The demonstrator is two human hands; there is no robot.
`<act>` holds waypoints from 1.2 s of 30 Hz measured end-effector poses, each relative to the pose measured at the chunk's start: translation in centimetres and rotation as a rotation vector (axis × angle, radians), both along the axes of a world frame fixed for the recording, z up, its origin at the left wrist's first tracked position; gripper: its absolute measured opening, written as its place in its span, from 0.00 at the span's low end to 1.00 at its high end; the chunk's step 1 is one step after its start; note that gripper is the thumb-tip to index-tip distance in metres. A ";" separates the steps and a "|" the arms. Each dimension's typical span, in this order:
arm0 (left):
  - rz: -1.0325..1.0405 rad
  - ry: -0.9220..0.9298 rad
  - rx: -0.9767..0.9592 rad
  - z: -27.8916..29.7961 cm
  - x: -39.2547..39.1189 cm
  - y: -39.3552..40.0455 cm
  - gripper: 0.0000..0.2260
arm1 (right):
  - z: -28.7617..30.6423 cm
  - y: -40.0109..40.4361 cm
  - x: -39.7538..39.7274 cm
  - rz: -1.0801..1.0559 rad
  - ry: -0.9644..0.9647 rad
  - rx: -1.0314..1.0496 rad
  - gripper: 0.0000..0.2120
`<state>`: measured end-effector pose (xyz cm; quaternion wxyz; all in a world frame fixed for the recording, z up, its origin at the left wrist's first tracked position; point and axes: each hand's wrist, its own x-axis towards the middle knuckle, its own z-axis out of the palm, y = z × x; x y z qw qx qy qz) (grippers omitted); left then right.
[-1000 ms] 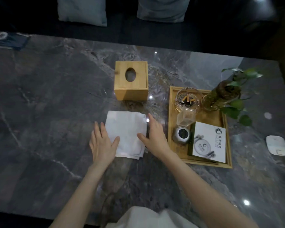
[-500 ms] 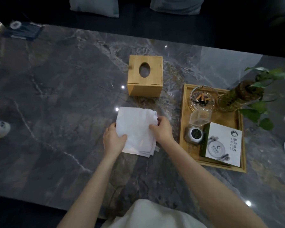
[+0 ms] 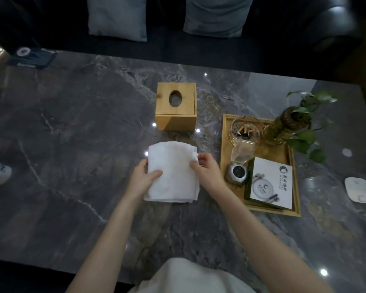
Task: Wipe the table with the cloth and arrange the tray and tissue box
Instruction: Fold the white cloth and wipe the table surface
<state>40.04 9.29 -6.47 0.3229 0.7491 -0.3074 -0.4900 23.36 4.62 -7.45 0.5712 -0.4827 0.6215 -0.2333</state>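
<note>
A folded white cloth [image 3: 173, 172] sits on the dark marble table [image 3: 72, 134], in the middle near me. My left hand [image 3: 143, 178] grips its left edge, thumb on top. At the cloth's right edge my right hand [image 3: 207, 172] pinches the upper corner. A wooden tissue box [image 3: 175, 107] with an oval hole stands just beyond the cloth. To the right lies a wooden tray [image 3: 294, 208] carrying a glass ashtray [image 3: 244, 131], a small glass cup [image 3: 242, 153], a round metal container [image 3: 236, 173] and a white booklet [image 3: 270, 182].
A potted green plant [image 3: 294, 123] stands at the tray's far right corner. A white flat device [image 3: 358, 189] lies at the right edge. A dark packet [image 3: 30, 58] rests at the far left corner. Cushions on a dark sofa lie beyond the table.
Both hands went from lying flat beside the cloth to gripping its left and right edges. The edges are slightly raised and bunched.
</note>
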 end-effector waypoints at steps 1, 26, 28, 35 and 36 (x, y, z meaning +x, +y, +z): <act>-0.005 0.043 -0.024 0.8 -0.4 0.1 0.17 | 0.7 0.1 -0.7 -0.029 -0.032 0.012 0.12; -0.477 0.626 0.022 3.7 -31.9 -1.4 0.13 | 5.0 4.6 -35.4 -0.669 -0.021 -0.074 0.08; -0.493 0.585 0.040 2.5 -34.8 -1.9 0.13 | 3.9 4.3 -37.8 -0.674 0.012 -0.047 0.11; -0.456 0.510 0.075 -0.7 -40.7 -3.9 0.18 | 0.9 2.5 -43.3 -0.612 -0.020 0.052 0.09; -0.453 0.500 0.076 -1.0 -41.1 -4.1 0.18 | 0.5 2.2 -43.6 -0.599 -0.036 0.078 0.10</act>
